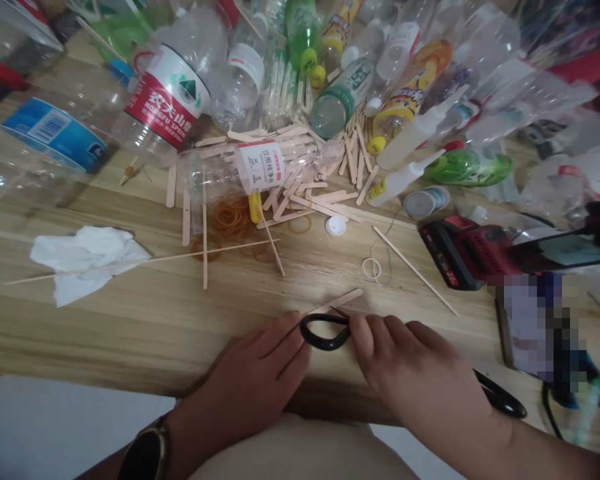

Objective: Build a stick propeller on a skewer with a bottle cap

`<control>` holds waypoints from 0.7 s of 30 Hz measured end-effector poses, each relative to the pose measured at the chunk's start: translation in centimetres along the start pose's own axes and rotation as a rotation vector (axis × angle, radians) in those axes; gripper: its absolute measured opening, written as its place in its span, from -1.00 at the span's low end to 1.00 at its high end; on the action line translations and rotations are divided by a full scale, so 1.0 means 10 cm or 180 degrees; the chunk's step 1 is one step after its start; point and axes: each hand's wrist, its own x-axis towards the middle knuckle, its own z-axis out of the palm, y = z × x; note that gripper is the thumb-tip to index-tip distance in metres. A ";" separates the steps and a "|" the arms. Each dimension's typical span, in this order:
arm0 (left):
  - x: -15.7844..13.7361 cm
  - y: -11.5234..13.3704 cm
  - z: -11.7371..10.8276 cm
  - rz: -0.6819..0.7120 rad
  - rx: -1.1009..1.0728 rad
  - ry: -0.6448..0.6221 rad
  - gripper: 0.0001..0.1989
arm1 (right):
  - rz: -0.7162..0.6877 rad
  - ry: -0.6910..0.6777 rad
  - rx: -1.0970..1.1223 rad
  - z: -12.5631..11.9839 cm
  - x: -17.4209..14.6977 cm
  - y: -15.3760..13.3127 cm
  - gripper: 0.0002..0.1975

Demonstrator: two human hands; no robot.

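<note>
Left fingers (286, 341) hold 1 wooden stick (341, 300); right fingers (377, 331) grip 1 pair of scissors (325, 345).

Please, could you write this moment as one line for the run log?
left hand: holds stick | right hand: holds scissors | beyond hands: bottles, rubber bands, drill

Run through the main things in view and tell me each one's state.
Left hand: holding the wooden stick.
Right hand: gripping the black scissors.
Black scissors: seemingly spread open.
Wooden stick: partly hidden by the left hand.
White tissue: crumpled.
Rubber bands: heaped loosely.
White cap: off, lying flat.
Clear bottle nearest the rubber bands: lying on its side.
</note>
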 end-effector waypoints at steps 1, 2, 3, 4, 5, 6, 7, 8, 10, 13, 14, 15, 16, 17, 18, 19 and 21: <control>-0.01 0.00 0.01 0.0002 0.0009 -0.0034 -0.67 | -0.0001 0.0009 0.0093 0.01 0.01 0.04 -0.72; -0.02 0.00 0.02 0.0016 0.0019 -0.0060 -0.68 | -0.0018 -0.0004 0.0192 0.02 0.02 0.08 -0.71; -0.02 0.00 0.02 0.0019 0.0036 -0.0073 -0.69 | -0.0031 -0.0016 0.0278 0.04 0.02 0.12 -0.71; -0.03 0.00 0.03 0.0028 0.0045 -0.0068 -0.71 | -0.0052 -0.0030 0.0349 0.05 0.03 0.16 -0.71; -0.03 0.00 0.03 0.0032 0.0044 -0.0068 -0.72 | -0.0064 -0.0040 0.0393 0.05 0.03 0.19 -0.71; -0.03 0.00 0.03 0.0027 0.0041 -0.0066 -0.72 | -0.0088 -0.0060 0.0417 0.06 0.02 0.21 -0.73; -0.03 0.00 0.03 0.0027 0.0041 -0.0071 -0.73 | -0.0082 -0.0053 0.0402 0.06 0.02 0.23 -0.74; -0.03 0.00 0.03 0.0030 0.0044 -0.0079 -0.72 | -0.0098 -0.0062 0.0376 0.06 0.02 0.25 -0.76; -0.03 0.00 0.02 0.0025 0.0063 -0.0102 -0.71 | -0.0126 -0.0091 0.0301 0.04 0.02 0.26 -0.77; -0.03 0.00 0.01 0.0016 0.0079 -0.0141 -0.70 | -0.0145 -0.0158 0.0178 0.02 0.03 0.25 -0.73; -0.03 0.00 0.01 0.0017 0.0077 -0.0140 -0.69 | -0.0141 -0.0183 0.0146 0.01 0.03 0.24 -0.74; -0.03 0.00 0.01 0.0026 0.0078 -0.0135 -0.69 | -0.0117 -0.0184 0.0115 0.01 0.04 0.23 -0.76; -0.03 0.00 0.01 0.0034 0.0077 -0.0134 -0.69 | -0.0087 -0.0180 0.0095 0.01 0.05 0.22 -0.79; -0.03 0.00 0.02 0.0031 0.0083 -0.0127 -0.69 | -0.0060 -0.0168 0.0087 0.02 0.05 0.21 -0.81; -0.03 0.00 0.02 0.0032 0.0093 -0.0094 -0.68 | -0.0044 -0.0161 0.0091 0.03 0.06 0.21 -0.82; -0.03 0.00 0.02 0.0045 0.0105 -0.0057 -0.67 | -0.0049 -0.0166 0.0107 0.03 0.06 0.20 -0.82; -0.03 0.00 0.02 0.0040 0.0127 -0.0011 -0.65 | -0.0059 -0.0155 0.0139 0.04 0.07 0.19 -0.78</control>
